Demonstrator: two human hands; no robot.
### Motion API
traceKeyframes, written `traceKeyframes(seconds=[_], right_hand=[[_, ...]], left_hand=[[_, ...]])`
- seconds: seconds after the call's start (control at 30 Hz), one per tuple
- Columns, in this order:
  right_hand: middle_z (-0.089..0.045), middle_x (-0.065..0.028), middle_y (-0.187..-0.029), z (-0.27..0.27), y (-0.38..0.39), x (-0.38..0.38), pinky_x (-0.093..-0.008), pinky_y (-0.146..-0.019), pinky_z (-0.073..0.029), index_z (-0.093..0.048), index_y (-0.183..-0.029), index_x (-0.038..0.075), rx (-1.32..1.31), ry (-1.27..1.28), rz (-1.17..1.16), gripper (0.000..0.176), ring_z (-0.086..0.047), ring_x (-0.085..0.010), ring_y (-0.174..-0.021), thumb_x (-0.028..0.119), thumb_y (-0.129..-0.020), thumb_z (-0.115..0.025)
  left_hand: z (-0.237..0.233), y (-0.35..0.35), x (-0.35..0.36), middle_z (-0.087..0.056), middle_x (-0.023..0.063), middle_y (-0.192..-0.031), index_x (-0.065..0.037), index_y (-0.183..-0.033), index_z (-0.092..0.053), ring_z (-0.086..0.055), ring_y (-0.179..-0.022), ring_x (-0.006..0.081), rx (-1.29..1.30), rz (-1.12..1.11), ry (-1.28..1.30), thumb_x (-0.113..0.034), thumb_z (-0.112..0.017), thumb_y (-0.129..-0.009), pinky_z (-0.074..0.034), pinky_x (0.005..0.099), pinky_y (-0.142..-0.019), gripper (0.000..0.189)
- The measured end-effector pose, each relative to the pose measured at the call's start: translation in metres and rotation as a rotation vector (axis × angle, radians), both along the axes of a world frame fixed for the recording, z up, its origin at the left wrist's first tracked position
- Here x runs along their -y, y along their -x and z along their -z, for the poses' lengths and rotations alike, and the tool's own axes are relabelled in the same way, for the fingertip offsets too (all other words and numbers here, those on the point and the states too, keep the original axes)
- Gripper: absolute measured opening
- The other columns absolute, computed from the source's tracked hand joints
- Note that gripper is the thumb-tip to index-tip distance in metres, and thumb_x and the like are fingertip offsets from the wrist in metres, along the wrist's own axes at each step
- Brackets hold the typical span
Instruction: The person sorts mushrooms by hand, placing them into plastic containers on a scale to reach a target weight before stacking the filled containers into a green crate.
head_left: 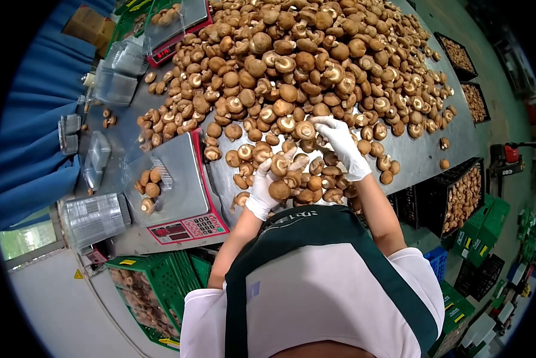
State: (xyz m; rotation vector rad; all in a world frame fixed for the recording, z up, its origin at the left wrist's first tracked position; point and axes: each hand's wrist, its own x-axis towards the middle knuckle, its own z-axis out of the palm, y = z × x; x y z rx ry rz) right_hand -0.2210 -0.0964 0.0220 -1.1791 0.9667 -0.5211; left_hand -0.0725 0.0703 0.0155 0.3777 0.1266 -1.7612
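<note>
A big heap of brown mushrooms covers the steel table in front of me. Both hands wear white gloves. My left hand is closed around a couple of mushrooms near the table's front edge. My right hand reaches further into the heap, its fingers pinching a mushroom at the pile's near side. A clear plastic tray with three mushrooms in it rests on the scale to my left.
A second scale with a clear tray stands at the far left. Stacks of clear trays lie left of the near scale. Black crates of mushrooms stand on the right, green crates below the table.
</note>
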Motion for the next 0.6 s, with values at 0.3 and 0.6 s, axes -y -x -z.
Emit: traceKeyframes(seconds=[0.3, 0.6], right_hand=[[-0.066, -0.003, -0.094, -0.017, 0.006, -0.029, -0.0225, -0.074, -0.046, -0.068, -0.091, 0.004, -0.195, 0.383, -0.258, 0.014, -0.059, -0.0079, -0.083, 0.015, -0.082, -0.064], [-0.066, -0.0162, -0.09, 0.0, -0.058, -0.002, -0.0388, -0.071, -0.05, -0.058, -0.109, 0.007, -0.652, 0.76, -0.246, 0.05, -0.064, -0.0299, -0.084, 0.04, -0.072, -0.068]], left_hand=[[0.017, -0.003, -0.003, -0.043, 0.0128, -0.135, -0.006, -0.138, -0.033, -0.041, -0.124, 0.029, -0.049, -0.095, 0.125, -0.042, -0.053, -0.085, -0.032, 0.0413, -0.106, 0.067], [0.019, -0.008, -0.017, -0.055, 0.0115, -0.118, -0.005, -0.12, -0.049, -0.053, -0.109, 0.0278, -0.072, -0.192, 0.006, -0.05, -0.057, -0.082, -0.048, 0.0428, -0.09, 0.059]])
